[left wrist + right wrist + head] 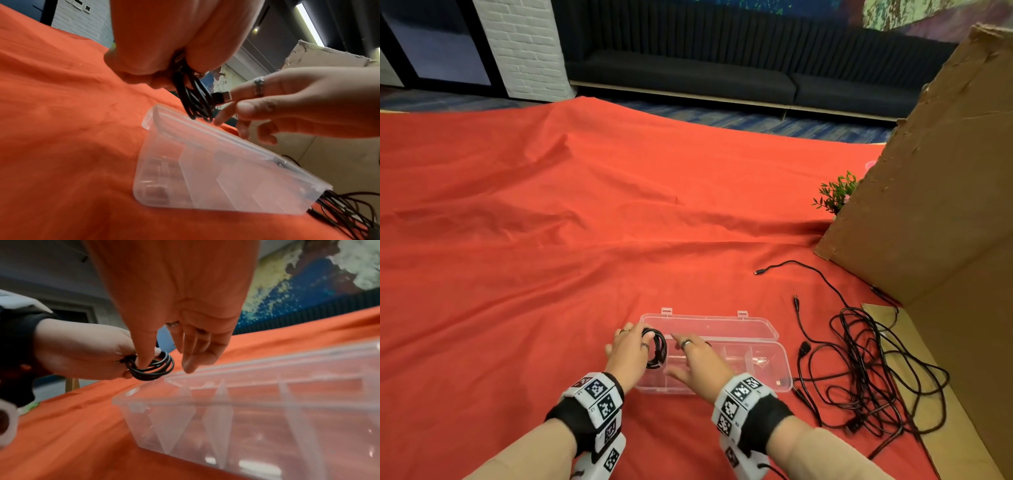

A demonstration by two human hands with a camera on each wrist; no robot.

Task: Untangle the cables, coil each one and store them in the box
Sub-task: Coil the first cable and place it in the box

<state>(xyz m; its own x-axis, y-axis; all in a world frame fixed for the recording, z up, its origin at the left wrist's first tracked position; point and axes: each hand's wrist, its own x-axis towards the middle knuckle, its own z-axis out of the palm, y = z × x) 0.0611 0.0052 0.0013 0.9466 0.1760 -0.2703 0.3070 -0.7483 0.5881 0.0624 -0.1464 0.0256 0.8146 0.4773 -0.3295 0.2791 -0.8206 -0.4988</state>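
My left hand (631, 349) grips a small coil of black cable (655, 348) and holds it just above the left end of the clear plastic box (770, 380). The coil (195, 100) hangs from my curled fingers, its USB plug (223, 97) sticking out to the right. In the right wrist view the coil (153, 367) sits beside the box rim (205, 400). My right hand (697, 356) hovers over the middle of the box, fingers straight and spread, holding nothing. The box lid (722, 325) lies open behind. A tangle of black cables (866, 370) lies to the right.
Red cloth (551, 240) covers the surface. A large cardboard sheet (935, 192) leans at the right, with a small green plant (837, 193) behind its edge. One loose cable end (758, 272) reaches toward the middle. The box has several divided compartments (257, 415).
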